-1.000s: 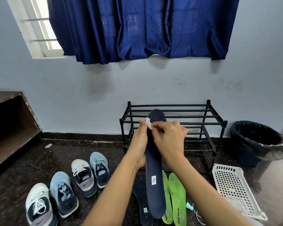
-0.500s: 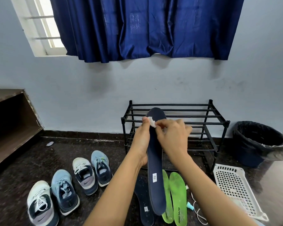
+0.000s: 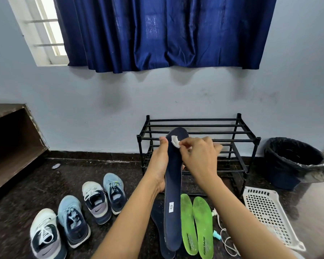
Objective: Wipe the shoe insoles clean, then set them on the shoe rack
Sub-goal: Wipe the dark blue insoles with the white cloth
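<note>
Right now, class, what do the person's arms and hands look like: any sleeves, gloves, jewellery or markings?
The left arm and right arm are bare up to the picture's lower edge: no sleeves show. The left hand and right hand wear no gloves. No watch, bracelet, ring or marking is visible.

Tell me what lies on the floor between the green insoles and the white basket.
A white cable and a small teal object, as the head view shows.

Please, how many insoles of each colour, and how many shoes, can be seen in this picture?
Navy insoles: 2
Green insoles: 2
Shoes: 4
Total: 8
</note>
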`<state>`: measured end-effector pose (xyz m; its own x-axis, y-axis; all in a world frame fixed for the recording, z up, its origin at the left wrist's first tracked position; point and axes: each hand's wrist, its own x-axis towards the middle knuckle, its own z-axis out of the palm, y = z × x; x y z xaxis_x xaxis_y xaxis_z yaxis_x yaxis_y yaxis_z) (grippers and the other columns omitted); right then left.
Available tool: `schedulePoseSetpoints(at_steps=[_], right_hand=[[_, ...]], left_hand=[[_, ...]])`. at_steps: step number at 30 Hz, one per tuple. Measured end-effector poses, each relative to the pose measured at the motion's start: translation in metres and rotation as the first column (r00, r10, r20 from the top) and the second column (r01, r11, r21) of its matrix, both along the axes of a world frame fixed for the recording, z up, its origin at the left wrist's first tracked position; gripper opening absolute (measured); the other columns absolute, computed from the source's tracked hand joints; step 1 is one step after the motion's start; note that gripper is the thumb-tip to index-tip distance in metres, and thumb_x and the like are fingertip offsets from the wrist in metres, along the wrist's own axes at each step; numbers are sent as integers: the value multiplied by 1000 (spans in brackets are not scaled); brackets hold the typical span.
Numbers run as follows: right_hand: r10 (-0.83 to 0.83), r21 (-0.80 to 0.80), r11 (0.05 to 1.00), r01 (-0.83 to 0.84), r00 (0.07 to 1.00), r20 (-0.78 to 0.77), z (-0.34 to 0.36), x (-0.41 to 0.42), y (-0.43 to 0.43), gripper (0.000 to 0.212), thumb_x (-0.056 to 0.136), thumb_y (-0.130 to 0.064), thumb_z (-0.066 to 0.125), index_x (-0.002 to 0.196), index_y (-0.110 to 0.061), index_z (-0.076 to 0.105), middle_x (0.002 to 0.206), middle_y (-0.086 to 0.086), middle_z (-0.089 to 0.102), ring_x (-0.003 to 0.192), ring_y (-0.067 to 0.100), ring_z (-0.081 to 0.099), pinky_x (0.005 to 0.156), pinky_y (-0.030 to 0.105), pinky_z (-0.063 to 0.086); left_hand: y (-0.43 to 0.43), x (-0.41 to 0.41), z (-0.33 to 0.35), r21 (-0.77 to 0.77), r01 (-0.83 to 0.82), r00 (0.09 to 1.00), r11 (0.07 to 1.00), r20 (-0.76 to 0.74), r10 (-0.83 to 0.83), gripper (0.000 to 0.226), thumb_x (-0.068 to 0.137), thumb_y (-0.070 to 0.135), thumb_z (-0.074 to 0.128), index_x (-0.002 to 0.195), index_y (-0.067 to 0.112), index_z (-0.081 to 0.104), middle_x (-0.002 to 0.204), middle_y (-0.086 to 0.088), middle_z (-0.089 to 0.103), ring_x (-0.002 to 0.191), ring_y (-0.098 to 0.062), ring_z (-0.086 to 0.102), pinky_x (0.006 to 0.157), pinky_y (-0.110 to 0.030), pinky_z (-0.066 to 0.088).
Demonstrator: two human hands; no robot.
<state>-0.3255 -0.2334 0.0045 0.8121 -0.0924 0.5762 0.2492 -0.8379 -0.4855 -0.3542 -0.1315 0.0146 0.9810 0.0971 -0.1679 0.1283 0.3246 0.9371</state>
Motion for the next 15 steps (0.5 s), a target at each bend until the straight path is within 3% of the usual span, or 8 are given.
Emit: schedulePoseSetpoints(at_steps=[6,9,11,15], right_hand=[[-129,64,989,131,991,-32,11,15,-13,20,88,-30,53,99,-32,70,89,-4,70,96,23,48,79,37,22],[-91,147,984,102,993,-80,13,17,-15,20,89,-26,54,101,-28,69,93,-2,70,101,26,48,81,38,25],[-48,154,986,59,996,-73,11,14,-12,19,89,-26,55,103,-27,68,95,-4,70,102,26,48,83,39,26],[47,148,988,-40,998,-40,6,9,-2,17,88,-29,56,101,-30,68,93,-9,69,100,24,47,80,37,26]], left_hand=[[-10,-1,-1,13,36,999,999,2,-36,61,98,58,33,117,10,64,88,-16,74,69,-24,70,63,-32,56],[-9,-2,0,-1,66,997,998,-43,-66,62,96,61,36,119,12,64,98,-14,74,87,-25,72,81,-38,56],[-2,-2,5,-78,100,992,992,-72,-105,59,97,59,40,112,9,69,97,-16,74,85,-26,71,78,-36,56],[8,5,6,-165,132,990,977,-29,-139,54,98,49,44,78,13,78,78,-11,73,68,-20,70,61,-27,55]])
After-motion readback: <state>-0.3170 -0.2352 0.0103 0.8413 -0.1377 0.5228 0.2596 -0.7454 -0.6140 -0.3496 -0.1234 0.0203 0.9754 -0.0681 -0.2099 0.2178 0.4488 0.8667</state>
